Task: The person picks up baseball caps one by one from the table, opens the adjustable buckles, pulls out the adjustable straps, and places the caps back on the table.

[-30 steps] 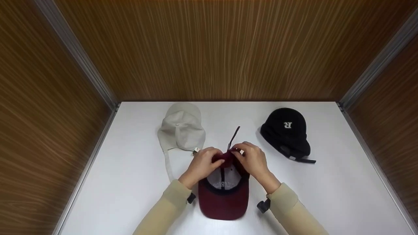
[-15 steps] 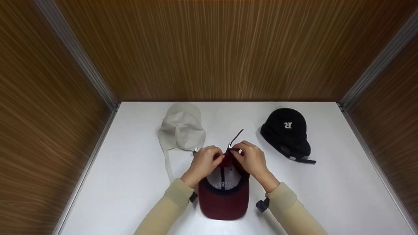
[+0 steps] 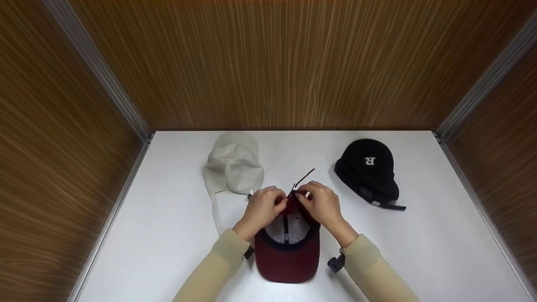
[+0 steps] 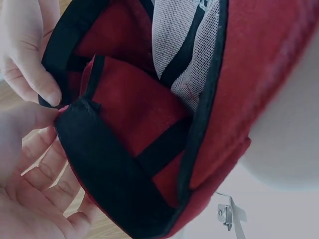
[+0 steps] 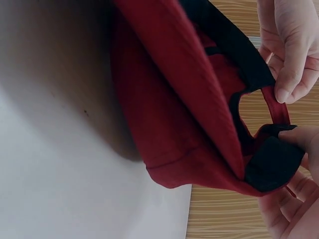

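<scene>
A dark red baseball cap [image 3: 287,266] lies upside down, its brim toward me and its mesh-lined inside facing up. At the far edge of its back opening, my left hand [image 3: 263,208] pinches the band between thumb and fingers. Close beside it, my right hand [image 3: 322,204] pinches the band near a metal buckle. Beyond the fingers a thin strap end [image 3: 305,178] sticks out toward the far right. In the right wrist view the red strap [image 5: 275,105] spans the opening, with the left thumb on it and the right thumb on the dark inner band [image 5: 273,164]. The fingers partly hide the buckle.
On the white table [image 3: 147,251], a beige cap [image 3: 235,165] with a long strap lies at the back left. A black cap [image 3: 365,172] with a white letter lies back right. Wood-grain panels [image 3: 293,63] enclose the back and sides.
The loose strap end has tilted lower and to the right. Both hands have shifted only slightly, still gripping the cap's back band. The other caps have not moved.
</scene>
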`<state>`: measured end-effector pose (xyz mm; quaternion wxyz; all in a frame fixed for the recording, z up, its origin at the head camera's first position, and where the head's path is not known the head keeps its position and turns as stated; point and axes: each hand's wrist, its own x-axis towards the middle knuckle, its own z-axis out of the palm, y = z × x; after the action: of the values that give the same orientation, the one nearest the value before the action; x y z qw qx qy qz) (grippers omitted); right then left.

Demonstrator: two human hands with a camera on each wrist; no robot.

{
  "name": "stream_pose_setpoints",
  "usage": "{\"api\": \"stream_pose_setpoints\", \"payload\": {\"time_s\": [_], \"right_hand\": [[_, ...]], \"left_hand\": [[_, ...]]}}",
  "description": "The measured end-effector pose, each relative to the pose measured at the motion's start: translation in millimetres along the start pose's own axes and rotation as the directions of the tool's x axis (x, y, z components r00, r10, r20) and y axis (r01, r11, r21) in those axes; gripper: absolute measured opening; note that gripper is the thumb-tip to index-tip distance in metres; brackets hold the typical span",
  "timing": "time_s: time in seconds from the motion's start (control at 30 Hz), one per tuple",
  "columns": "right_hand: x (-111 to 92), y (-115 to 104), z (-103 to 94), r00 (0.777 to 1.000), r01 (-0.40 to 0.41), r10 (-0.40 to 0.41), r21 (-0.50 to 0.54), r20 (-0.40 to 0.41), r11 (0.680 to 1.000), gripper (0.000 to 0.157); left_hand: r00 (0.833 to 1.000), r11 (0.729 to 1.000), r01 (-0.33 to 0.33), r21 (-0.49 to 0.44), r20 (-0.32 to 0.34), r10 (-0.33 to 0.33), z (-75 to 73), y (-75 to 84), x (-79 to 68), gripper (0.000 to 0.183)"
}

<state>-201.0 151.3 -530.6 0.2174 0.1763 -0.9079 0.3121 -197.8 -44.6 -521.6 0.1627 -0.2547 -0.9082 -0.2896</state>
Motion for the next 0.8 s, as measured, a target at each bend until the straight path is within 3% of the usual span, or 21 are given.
{"api": "stream_pose_setpoints", "payload": {"time_s": [0.5,0.8], "right_hand": [[2,4,-1.1,0.994,-0.058,0.057,-0.008,-0.089,0.998,0.006],[3,6,-0.6,0.986,-0.101,0.102,0.014,-0.133,0.995,0.006]], "left_hand": [[0.999,0.999,-0.043,-0.014,-0.020,0.042,-7.2,-2.1,-4.8,0.005],[0.999,0.998,-0.025,-0.056,-0.025,0.024,-13.3,-3.0,-7.7,0.006]]}}
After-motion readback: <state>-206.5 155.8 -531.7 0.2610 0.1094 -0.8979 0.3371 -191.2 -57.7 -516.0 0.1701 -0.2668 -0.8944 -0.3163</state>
